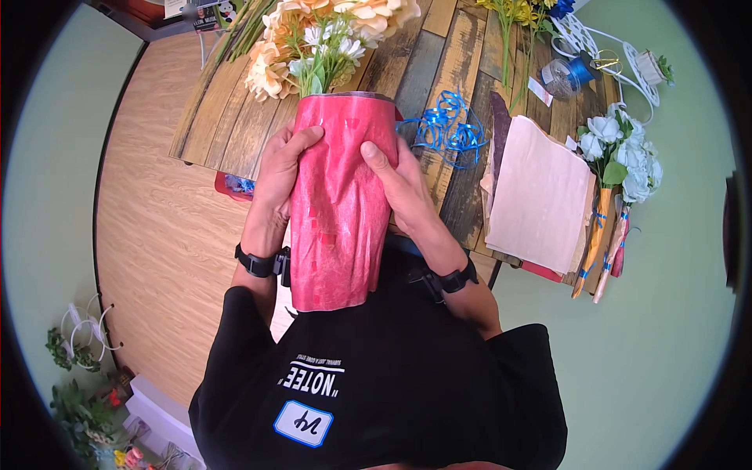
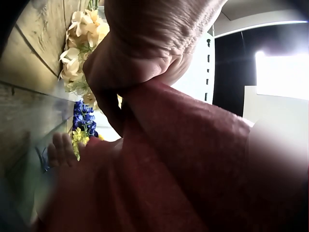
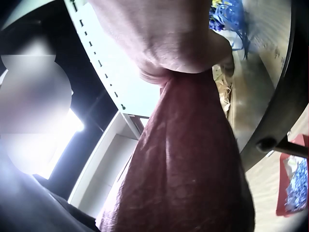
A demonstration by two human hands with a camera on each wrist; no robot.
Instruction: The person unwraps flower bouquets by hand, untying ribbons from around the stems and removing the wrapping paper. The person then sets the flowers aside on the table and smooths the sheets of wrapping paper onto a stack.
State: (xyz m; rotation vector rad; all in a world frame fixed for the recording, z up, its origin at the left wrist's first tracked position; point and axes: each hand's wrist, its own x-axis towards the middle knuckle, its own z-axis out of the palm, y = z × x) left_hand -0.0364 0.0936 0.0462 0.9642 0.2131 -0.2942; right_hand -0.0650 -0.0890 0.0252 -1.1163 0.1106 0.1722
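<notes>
Both hands hold a sheet of crinkled pink-red wrapping paper (image 1: 341,235) in front of the chest, over the table's near edge. My left hand (image 1: 276,172) grips its left side with the thumb on the front face; my right hand (image 1: 403,184) grips the right side the same way. The other fingers are mostly hidden behind the paper. Just beyond its top edge lie peach flowers (image 1: 270,63) and small white flowers (image 1: 350,48), overlapping the edge in the head view. In the right wrist view the paper (image 3: 178,159) hangs down in folds from the hand.
On the wooden table (image 1: 423,63) lies curled blue ribbon (image 1: 450,129), right of the hands. Farther right are a stack of pale paper sheets (image 1: 540,196) and light-blue bouquets (image 1: 627,157) with wrapped stems. A ribbon spool (image 1: 576,72) stands at the back right. A red bin (image 3: 294,183) sits below.
</notes>
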